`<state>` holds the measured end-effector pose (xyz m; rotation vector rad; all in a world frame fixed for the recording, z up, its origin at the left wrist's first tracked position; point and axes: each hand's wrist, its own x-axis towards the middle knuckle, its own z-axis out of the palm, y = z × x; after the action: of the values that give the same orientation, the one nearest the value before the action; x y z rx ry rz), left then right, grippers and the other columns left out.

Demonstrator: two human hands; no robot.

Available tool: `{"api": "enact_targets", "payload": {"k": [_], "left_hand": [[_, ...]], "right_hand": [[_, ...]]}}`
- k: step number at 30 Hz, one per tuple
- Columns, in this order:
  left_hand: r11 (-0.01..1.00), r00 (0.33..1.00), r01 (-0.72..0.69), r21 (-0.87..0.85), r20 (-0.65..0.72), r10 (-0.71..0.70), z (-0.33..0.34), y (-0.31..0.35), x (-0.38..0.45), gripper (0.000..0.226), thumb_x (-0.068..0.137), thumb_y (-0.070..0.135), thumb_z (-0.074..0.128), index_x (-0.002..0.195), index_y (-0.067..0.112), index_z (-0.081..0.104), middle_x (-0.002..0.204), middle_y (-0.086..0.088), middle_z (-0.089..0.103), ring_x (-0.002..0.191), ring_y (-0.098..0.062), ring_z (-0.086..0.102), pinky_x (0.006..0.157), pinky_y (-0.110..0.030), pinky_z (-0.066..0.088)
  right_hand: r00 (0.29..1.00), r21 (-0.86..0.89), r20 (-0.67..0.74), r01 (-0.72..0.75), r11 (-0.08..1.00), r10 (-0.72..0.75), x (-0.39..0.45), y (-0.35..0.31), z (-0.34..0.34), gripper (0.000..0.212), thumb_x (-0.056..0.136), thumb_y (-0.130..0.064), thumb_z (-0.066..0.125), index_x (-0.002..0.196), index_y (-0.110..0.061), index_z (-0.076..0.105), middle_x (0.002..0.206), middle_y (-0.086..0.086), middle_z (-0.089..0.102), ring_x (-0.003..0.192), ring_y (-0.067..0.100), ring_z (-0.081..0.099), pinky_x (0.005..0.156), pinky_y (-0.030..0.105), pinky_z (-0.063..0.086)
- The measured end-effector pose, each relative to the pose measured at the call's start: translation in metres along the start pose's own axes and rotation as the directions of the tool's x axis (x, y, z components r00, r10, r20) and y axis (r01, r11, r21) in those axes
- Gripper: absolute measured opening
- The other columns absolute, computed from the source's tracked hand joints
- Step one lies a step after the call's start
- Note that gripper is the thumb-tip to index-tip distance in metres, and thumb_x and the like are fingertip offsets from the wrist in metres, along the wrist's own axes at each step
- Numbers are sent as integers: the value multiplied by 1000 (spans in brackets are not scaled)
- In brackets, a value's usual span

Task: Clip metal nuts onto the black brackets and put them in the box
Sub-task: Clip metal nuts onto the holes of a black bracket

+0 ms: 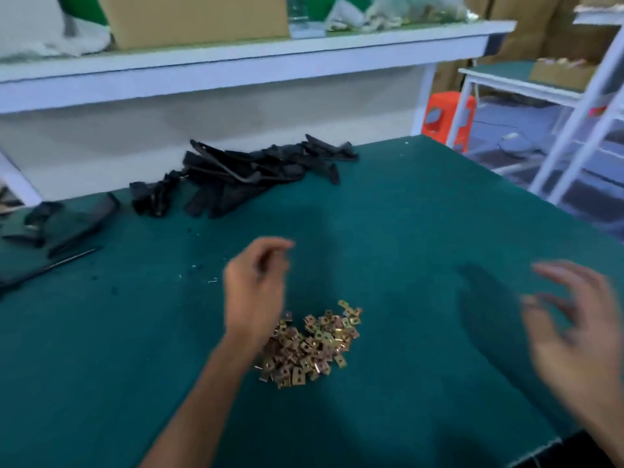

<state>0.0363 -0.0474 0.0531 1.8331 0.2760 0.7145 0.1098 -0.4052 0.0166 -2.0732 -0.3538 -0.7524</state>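
Nothing is held by either hand. The left hand (256, 285) hovers over the counter (388, 214) just beyond the far-left edge of the nuts (312, 344), its fingers loosely curled with the tips drawn toward the thumb; whether a nut is pinched there cannot be told, but none is seen. The right hand (574, 329) is blurred at the right edge, fingers spread and empty.

The nuts lie heaped near the middle of the counter. The brackets (243, 179) are piled well apart from them, against the far edge, with a few more black pieces (57, 221) at the far left.

The step in hand is judged to be fetching parts for the next clip. It would be done well if one bracket were drawn cleanly from the tangled pile, lifted by a free end so that others are not dragged along, and one nut were picked from the rim of the heap, not its middle.

No box for finished parts is seen on the counter; a cardboard box (196, 18) stands on the far shelf (236, 65), beside a bottle (299, 15) and crumpled cloth (364, 15). An orange stool (445, 116) stands beyond the counter's far right corner. Nothing lies between the hands and the brackets.
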Motion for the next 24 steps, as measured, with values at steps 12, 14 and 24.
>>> {"api": "enact_targets", "payload": {"k": [12,14,24], "left_hand": [[995,962,92,-33,-256,-97,-54,-79,14,23,96,14,54,84,26,70,45,7,37,40,-6,26,41,-17,21],[989,949,127,-74,-281,-143,-56,-86,17,23,95,14,54,84,26,71,45,8,35,40,-7,25,41,-17,20],[977,917,160,-138,-345,-199,-56,-88,22,34,96,-1,54,79,23,71,47,10,37,41,-5,26,40,-16,22]], "right_hand": [[793,-194,599,13,981,108,175,-43,342,37,93,-18,60,128,-23,73,167,5,26,154,28,22,127,35,15],[787,-341,590,39,939,182,195,-36,376,45,93,-30,59,138,-30,64,171,-1,12,157,29,6,125,52,14],[924,-373,376,224,901,-73,216,-28,346,26,98,-22,56,103,0,69,161,2,39,148,28,32,105,56,28]]}}
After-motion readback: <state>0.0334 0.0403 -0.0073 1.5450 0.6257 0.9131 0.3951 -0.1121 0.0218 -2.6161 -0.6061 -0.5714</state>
